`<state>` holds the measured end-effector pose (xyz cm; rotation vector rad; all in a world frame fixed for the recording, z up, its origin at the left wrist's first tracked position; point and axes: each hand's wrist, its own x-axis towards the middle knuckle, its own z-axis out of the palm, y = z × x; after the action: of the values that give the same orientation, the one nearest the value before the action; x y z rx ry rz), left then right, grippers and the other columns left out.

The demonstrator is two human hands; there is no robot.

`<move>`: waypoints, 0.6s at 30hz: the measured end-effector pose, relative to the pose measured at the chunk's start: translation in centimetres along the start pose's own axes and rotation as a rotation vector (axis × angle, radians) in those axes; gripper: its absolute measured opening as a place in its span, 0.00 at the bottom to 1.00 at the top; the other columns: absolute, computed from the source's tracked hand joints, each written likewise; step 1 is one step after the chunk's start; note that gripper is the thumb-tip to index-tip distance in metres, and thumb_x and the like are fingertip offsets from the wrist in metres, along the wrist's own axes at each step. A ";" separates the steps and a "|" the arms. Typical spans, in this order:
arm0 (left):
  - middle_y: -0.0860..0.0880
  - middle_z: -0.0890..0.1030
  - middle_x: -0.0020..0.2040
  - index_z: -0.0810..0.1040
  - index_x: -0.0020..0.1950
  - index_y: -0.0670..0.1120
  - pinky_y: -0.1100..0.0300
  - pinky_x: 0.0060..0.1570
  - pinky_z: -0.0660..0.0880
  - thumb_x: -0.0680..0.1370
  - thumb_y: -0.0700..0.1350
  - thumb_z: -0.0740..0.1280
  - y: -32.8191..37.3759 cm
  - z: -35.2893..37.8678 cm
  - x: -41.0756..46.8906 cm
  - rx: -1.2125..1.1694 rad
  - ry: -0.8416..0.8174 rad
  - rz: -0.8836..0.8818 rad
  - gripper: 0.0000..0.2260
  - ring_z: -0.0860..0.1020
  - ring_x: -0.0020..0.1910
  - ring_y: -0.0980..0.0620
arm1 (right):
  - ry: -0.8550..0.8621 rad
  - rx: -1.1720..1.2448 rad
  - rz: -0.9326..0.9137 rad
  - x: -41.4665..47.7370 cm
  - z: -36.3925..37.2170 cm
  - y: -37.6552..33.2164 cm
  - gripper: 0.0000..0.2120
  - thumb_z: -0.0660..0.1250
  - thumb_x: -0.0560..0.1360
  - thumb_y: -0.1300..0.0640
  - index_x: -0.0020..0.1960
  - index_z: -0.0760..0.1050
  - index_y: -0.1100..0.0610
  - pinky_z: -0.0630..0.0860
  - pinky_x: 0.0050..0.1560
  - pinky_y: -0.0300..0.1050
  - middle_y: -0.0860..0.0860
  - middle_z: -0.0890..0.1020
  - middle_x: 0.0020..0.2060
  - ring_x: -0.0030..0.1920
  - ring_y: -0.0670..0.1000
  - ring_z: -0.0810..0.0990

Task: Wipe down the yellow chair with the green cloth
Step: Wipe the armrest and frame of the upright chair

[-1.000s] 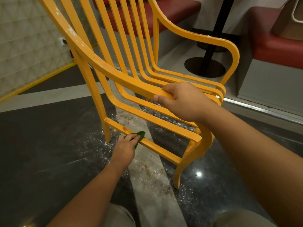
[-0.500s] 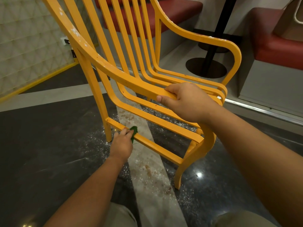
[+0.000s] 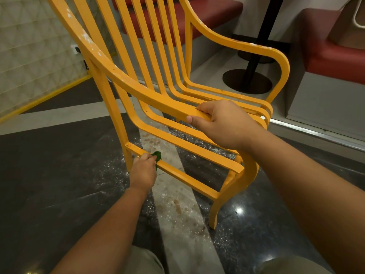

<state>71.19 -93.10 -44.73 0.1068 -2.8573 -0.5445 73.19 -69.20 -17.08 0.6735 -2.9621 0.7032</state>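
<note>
Yellow chair (image 3: 158, 99) standing on dark speckled floor (image 3: 59, 175) crossed by a stained pale strip. Left hand (image 3: 143, 171) is clenching green cloth (image 3: 157, 155) against the low side rail; right hand (image 3: 223, 121) is gripping the armrest. Red benches (image 3: 335, 54) sitting beyond the fingers.

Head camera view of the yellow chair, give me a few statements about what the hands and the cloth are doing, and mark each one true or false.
1. The left hand presses the green cloth on the chair's lowest side rail. True.
2. The right hand is holding a spray bottle. False: it grips the chair's near armrest.
3. The cloth lies on the seat slats. False: it is on the low rail, near the back leg.
4. White flecks mark the near armrest. True.
5. The chair stands on carpet. False: it stands on a shiny stone floor.
</note>
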 end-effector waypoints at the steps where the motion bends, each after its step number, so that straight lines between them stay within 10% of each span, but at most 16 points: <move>1: 0.48 0.79 0.55 0.80 0.65 0.44 0.47 0.43 0.77 0.82 0.41 0.63 0.5 0.1 -0.3 0.021 -0.005 0.000 0.13 0.72 0.47 0.44 | 0.001 0.001 0.000 0.0 0.0 0.0 0.18 0.59 0.81 0.39 0.55 0.79 0.52 0.70 0.35 0.44 0.49 0.78 0.35 0.36 0.49 0.76; 7: 0.49 0.78 0.58 0.78 0.68 0.45 0.48 0.44 0.78 0.81 0.41 0.64 0.2 -0.1 -2.3 -0.030 -0.080 0.267 0.16 0.73 0.46 0.46 | -0.004 0.021 0.006 0.0 -0.1 0.0 0.19 0.59 0.81 0.38 0.55 0.79 0.51 0.73 0.37 0.46 0.49 0.79 0.35 0.37 0.49 0.77; 13: 0.47 0.78 0.56 0.79 0.67 0.44 0.46 0.45 0.78 0.82 0.39 0.63 -0.2 -0.2 -0.6 0.001 -0.033 -0.009 0.15 0.73 0.48 0.44 | 0.006 0.026 0.009 -0.1 0.0 0.0 0.19 0.59 0.81 0.38 0.55 0.79 0.51 0.74 0.37 0.48 0.48 0.78 0.35 0.36 0.48 0.76; 18: 0.47 0.79 0.53 0.82 0.62 0.43 0.46 0.49 0.78 0.81 0.41 0.63 0.1 -0.7 -0.4 -0.100 -0.118 0.153 0.12 0.76 0.48 0.45 | -0.007 0.017 0.012 0.0 -0.1 0.1 0.18 0.59 0.81 0.38 0.55 0.79 0.51 0.71 0.35 0.44 0.48 0.78 0.34 0.35 0.48 0.76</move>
<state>71.72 -93.25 -44.14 -0.1655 -2.9120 -0.6816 73.18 -69.11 -17.04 0.6609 -2.9722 0.7289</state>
